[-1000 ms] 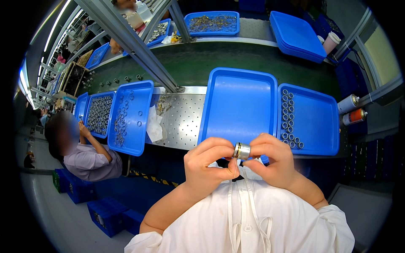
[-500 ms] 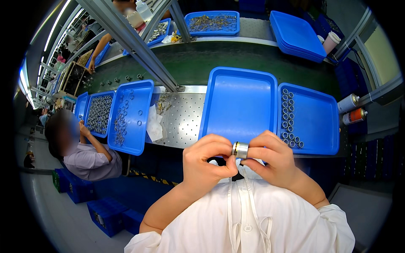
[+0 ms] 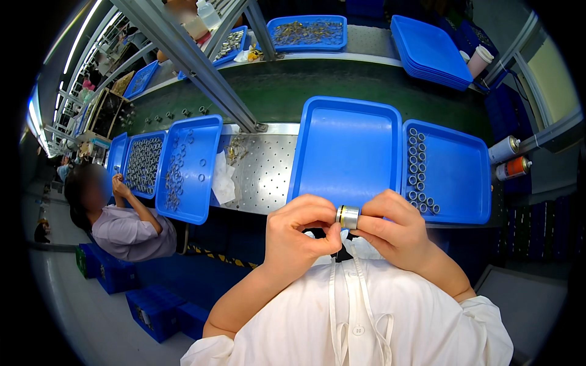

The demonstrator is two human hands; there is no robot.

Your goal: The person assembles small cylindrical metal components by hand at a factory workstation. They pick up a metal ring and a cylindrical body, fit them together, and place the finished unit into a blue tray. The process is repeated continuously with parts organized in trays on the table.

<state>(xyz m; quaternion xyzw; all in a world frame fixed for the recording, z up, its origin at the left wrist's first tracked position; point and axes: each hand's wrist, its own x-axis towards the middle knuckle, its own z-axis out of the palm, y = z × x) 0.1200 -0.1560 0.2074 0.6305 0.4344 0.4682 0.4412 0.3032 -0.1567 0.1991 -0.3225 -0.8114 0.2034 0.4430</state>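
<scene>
A short silver metal cylinder (image 3: 348, 218) with a dark and yellowish band at its left end is held level in front of my chest. My right hand (image 3: 394, 227) grips its right end, the fingers bent over it and the thumb below. At the banded end, my left hand (image 3: 302, 232) is closed, with thumb and fingertips pressed against the rim; whether a small part lies between them is hidden. Just beyond my hands lies a bare blue tray (image 3: 348, 146). To its right, another blue tray (image 3: 461, 177) holds several metal rings (image 3: 417, 160) along its left side.
Left of a perforated metal tabletop (image 3: 268, 165), a blue tray (image 3: 210, 143) holds loose rings. A co-worker (image 3: 131, 229) sits there. Behind runs a green conveyor belt (image 3: 281, 91), crossed by a metal post (image 3: 207, 79). Spray cans (image 3: 513, 168) stand at the right; stacked trays (image 3: 427, 52) lie beyond.
My right fingers have shifted their grip around the cylinder, with the thumb tucked closer under. Across the belt, another person's arm has drawn back out of view.
</scene>
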